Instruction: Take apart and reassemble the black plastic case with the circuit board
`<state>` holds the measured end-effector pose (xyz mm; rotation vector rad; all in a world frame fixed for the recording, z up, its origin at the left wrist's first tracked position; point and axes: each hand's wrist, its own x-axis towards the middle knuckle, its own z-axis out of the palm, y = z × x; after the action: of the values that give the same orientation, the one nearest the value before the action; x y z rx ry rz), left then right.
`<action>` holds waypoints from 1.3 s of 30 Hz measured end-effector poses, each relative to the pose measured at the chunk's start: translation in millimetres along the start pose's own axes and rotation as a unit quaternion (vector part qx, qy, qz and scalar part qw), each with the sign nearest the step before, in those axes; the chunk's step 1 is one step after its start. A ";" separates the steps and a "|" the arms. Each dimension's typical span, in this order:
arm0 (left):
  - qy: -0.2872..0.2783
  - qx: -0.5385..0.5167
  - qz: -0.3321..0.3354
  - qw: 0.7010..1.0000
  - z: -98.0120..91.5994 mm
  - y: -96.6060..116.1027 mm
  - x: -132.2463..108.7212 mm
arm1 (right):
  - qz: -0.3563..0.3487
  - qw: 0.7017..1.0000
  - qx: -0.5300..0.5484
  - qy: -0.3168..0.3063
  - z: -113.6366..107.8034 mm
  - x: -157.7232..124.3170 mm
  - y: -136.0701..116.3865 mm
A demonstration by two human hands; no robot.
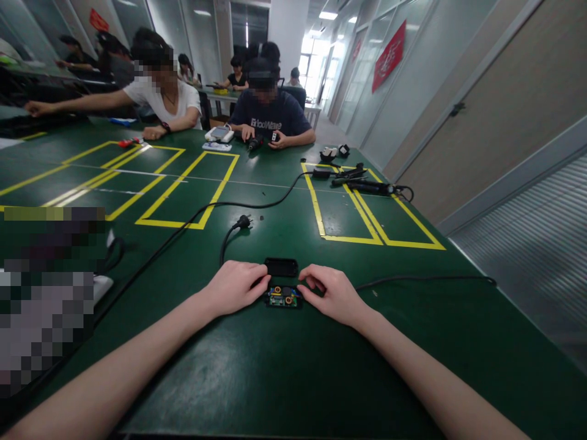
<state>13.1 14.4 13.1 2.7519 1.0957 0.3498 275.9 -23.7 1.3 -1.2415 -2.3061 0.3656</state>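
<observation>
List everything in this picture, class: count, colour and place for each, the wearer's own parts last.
circuit board: one, multicoloured, front centre
casing piece: one, black, just beyond the board
plug: one, black, left of centre
cables: several, black, across the table
tape outlines: several, yellow, on the tabletop
table: one, green, foreground
tools: several, mostly black, far right
device: one, white, far side
people: several, varied clothing, beyond
banners: at least two, red, walls
left grip: one, bare, board's left end
right grip: one, bare, board's right end

The cover (281, 267) is recorded as black; the circuit board (277, 301), green with orange rings (288, 300); the table (229, 379), green, marked with yellow rectangles (353, 241).
</observation>
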 end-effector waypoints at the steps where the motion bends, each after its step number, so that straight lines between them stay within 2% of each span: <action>1: -0.003 -0.002 -0.003 1.000 -0.3 -0.1 0.2 | 0.000 1.000 0.003 0.008 0.0 0.3 -0.8; 5: 0.000 -0.026 -0.048 0.999 -1.3 -0.1 0.6 | -0.007 0.999 -0.002 0.047 2.9 1.2 0.2; 8: 0.014 -0.037 -0.078 0.996 -1.4 -1.1 0.4 | -0.010 0.998 -0.041 0.049 7.5 0.6 4.6; 11: 0.015 -0.030 -0.040 0.999 0.2 -3.7 0.0 | -0.024 0.996 -0.080 0.015 10.5 -0.2 7.3; 15: 0.016 -0.020 -0.006 1.000 3.1 -6.8 -0.5 | -0.054 0.996 -0.070 -0.005 8.5 0.5 4.5; 20: 0.029 -0.045 0.006 0.999 3.1 -5.9 -1.2 | -0.073 0.997 -0.020 0.017 4.0 1.7 2.0; 26: 0.042 -0.119 -0.062 0.990 3.6 -3.5 -3.3 | -0.080 0.991 0.092 0.055 4.6 -2.0 6.0; 33: 0.037 -0.151 -0.032 0.987 5.8 -4.6 -3.0 | -0.106 0.988 0.084 0.072 7.1 -3.3 9.7; 39: 0.007 -0.161 -0.009 0.987 -3.0 0.1 -5.9 | -0.135 0.985 0.080 0.077 7.2 -3.7 9.3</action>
<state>8.2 10.4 15.0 2.4578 0.9697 0.4958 280.3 -21.8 -10.0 -0.8346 -2.2251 0.3389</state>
